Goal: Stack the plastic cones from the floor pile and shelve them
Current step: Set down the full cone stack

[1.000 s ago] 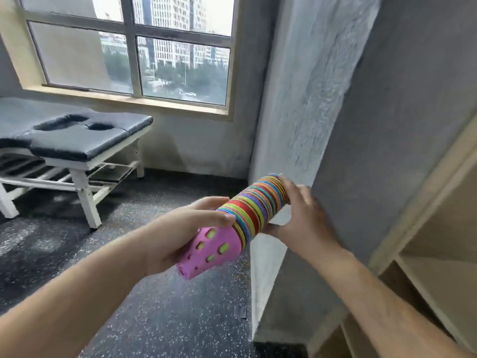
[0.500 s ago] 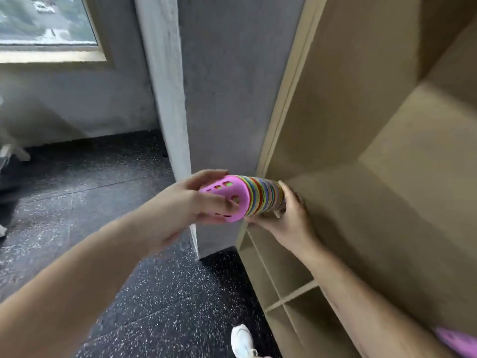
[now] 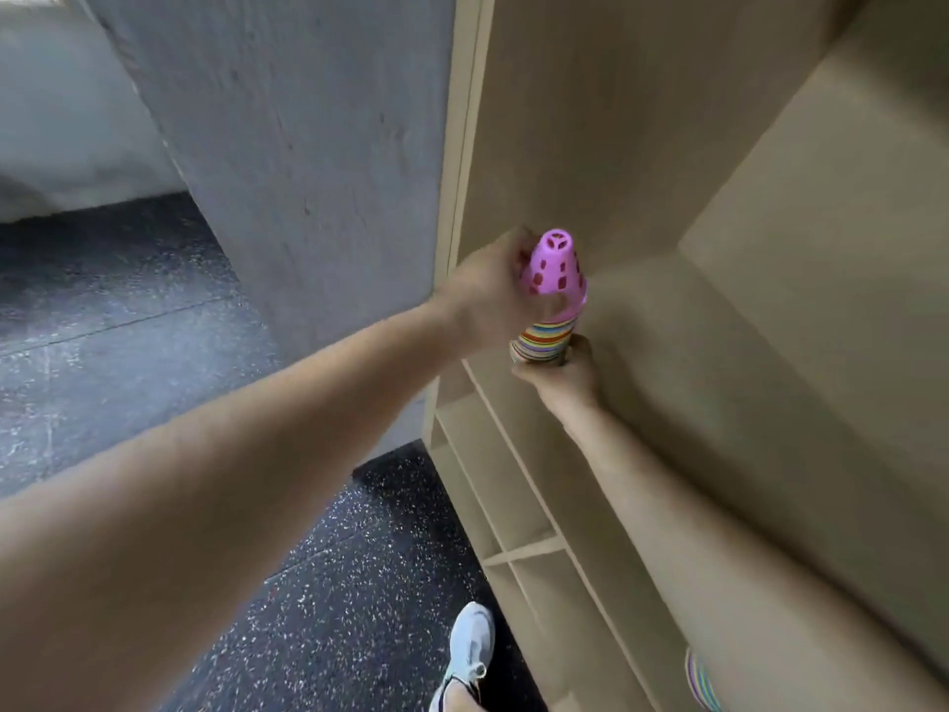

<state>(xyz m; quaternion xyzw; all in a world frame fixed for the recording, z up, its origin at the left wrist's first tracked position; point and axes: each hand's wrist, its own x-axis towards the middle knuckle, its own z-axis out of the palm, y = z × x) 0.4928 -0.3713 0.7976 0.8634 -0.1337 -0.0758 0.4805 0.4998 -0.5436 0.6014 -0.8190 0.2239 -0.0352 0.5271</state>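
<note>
The left hand wraps around the upper part of the cone stack. Its thumb crosses the front of the pink, hole-studded top cone. Motion blur smears the fingers, so only the thumb's hold is plain. The right hand grips the stack from below, with fingers and thumb curled round the base where the striped rims of many colours fan out. That hand hides the bottom edge, so I cannot tell whether the stack rests on the board or hangs just above it.

The stack stands nearly upright, narrow end up. It is at the front left corner of the large open compartment of the pale wooden shelf unit, close to the unit's left side wall. No other object shows in the visible part of that compartment, though the frame cuts off its right side and top.

Below it are smaller lower compartments, split by a thin divider. Their insides are only partly in view and look bare where they show. At the lower right edge the right forearm hides most of a second striped stack, and its resting place cannot be made out.

A grey concrete pillar stands just left of the unit. A pale shoe is on the dark speckled floor.
</note>
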